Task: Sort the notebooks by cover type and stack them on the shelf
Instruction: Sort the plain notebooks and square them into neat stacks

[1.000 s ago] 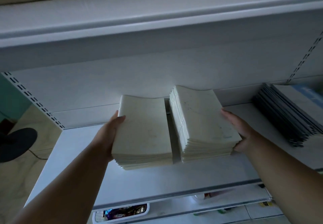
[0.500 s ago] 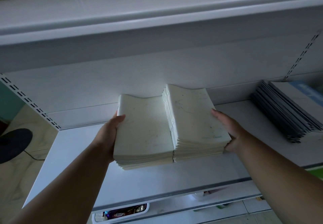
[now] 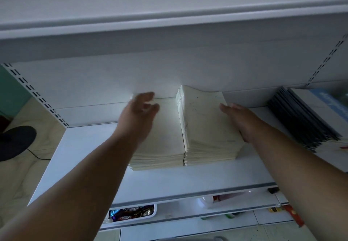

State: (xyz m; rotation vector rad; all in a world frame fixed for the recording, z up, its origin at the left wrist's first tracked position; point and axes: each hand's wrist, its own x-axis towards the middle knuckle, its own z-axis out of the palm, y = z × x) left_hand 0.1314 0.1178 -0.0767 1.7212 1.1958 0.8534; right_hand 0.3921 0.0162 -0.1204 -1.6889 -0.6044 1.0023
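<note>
Now 2 notebook stacks (image 3: 188,128), between hands

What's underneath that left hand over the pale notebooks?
The left hand covers part of the left cream stack, which sits on the white shelf. The covered cover area is hidden.

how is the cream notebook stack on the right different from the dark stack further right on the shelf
The cream stack has pale, plain covers; the dark stack shows dark edges under a light cover with a blue band. The cream stack sits fairly square beside another cream stack; the dark stack fans out, slanted. The right hand rests against the cream stack; nothing touches the dark stack. Both lie flat on the same shelf.
</note>
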